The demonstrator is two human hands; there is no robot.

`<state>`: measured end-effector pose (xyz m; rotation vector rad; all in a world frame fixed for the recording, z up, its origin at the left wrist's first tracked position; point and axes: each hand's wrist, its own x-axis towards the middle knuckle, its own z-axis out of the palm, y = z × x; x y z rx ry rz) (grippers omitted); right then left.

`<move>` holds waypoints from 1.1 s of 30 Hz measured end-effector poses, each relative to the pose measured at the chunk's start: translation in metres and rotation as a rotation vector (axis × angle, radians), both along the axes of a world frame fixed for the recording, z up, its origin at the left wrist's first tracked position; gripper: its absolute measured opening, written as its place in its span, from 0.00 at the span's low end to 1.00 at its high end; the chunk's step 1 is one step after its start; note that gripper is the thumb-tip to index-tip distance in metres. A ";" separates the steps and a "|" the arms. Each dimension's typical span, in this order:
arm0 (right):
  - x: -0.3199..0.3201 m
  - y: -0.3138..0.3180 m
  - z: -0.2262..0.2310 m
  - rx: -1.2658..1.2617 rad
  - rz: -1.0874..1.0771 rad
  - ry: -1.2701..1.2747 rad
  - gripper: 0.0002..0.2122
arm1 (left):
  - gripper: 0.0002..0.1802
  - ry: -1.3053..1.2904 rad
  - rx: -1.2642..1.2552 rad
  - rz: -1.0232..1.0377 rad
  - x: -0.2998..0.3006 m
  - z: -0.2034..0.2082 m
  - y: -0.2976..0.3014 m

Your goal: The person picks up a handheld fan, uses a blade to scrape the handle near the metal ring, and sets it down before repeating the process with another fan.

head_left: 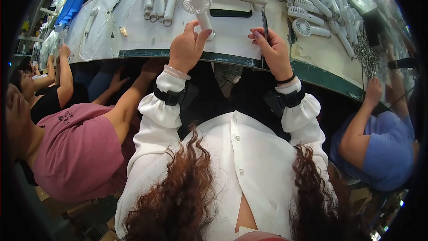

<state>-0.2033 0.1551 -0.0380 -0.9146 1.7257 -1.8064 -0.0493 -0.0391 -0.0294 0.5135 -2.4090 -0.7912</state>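
In my head view, I judge that this step calls for a steady white plastic handheld fan with a round ribbed head (199, 6) in the left hand (183, 47), and a slow, controlled slim dark tool (265, 23) in the right hand (277, 56), point clear of skin. The left fingers grip the fan's handle, its head at 1 o'clock from them. The right fingers pinch the tool, aimed near 12; from them the fan sits at 10 o'clock, well apart, over the white-covered surface (147, 40).

Fan handle (203, 20) partly behind left grip (185, 48); dark tool (265, 23) (kind unclear) partly inside right grip (276, 54).
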 end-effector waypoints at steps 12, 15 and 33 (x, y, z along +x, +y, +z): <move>0.004 -0.002 -0.003 -0.018 -0.038 0.045 0.10 | 0.29 -0.396 0.020 0.243 -0.049 0.009 -0.032; 0.004 -0.001 -0.003 -0.032 -0.043 0.033 0.10 | 0.28 -0.090 0.236 0.192 -0.038 0.003 -0.031; 0.009 0.004 -0.003 -0.067 -0.020 0.068 0.09 | 0.26 0.220 0.074 -0.003 -0.018 -0.011 -0.005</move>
